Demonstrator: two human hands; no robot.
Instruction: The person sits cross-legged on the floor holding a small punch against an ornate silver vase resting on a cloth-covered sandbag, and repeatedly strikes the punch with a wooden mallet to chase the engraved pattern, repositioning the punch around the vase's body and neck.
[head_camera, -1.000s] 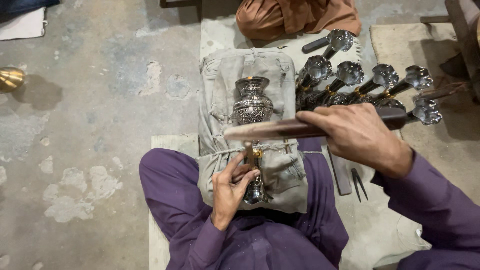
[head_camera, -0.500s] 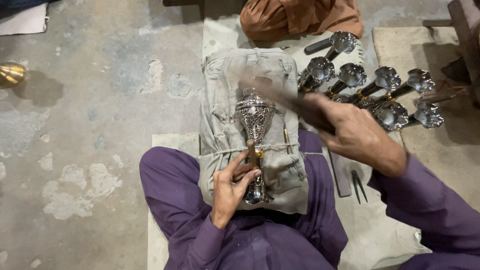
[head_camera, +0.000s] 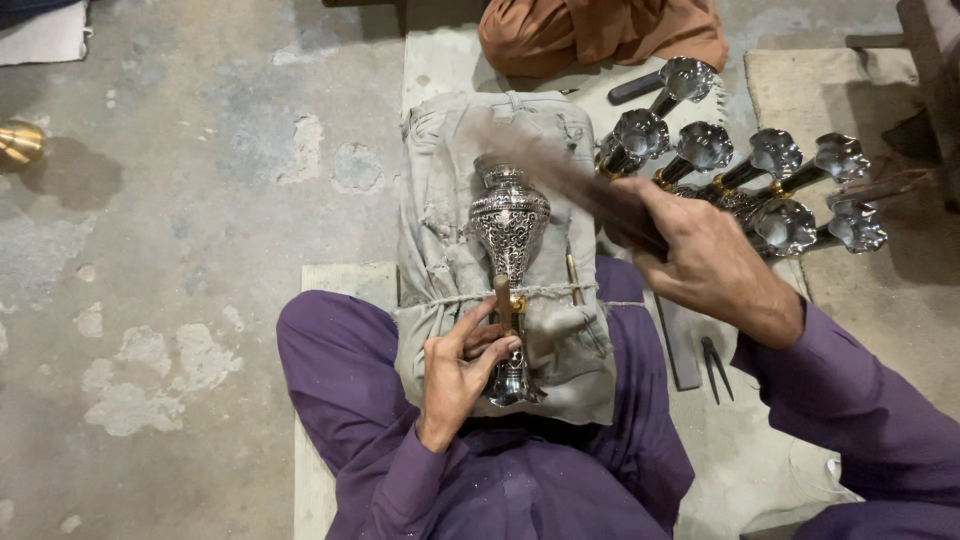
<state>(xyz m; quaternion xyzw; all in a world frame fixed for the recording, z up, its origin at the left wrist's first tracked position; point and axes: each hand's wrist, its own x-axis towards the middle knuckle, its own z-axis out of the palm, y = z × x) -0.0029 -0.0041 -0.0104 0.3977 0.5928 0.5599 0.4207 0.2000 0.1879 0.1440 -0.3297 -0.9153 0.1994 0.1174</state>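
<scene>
An engraved silver goblet-shaped vessel (head_camera: 510, 240) lies on a grey cloth-wrapped pad (head_camera: 440, 230) across my lap. My left hand (head_camera: 462, 365) holds a small chisel (head_camera: 503, 305) upright against the vessel's stem, next to a brass ring. My right hand (head_camera: 705, 260) grips a long dark wooden stick (head_camera: 560, 175), blurred with motion, raised to the upper left above the vessel's right side. The vessel's shiny foot (head_camera: 512, 385) points toward me.
Several finished silver goblets (head_camera: 760, 180) lie in rows to the right of the pad. A thin rod (head_camera: 572, 275) rests on the pad. A flat file (head_camera: 678, 345) and small tweezers (head_camera: 716, 365) lie on the mat. A brass object (head_camera: 18, 145) sits far left; orange cloth (head_camera: 600, 30) at top.
The stick lay level over the pad a second ago; it has swung up to a raised slant. My right hand shifted right and up. The vessel has rolled, showing more engraving.
</scene>
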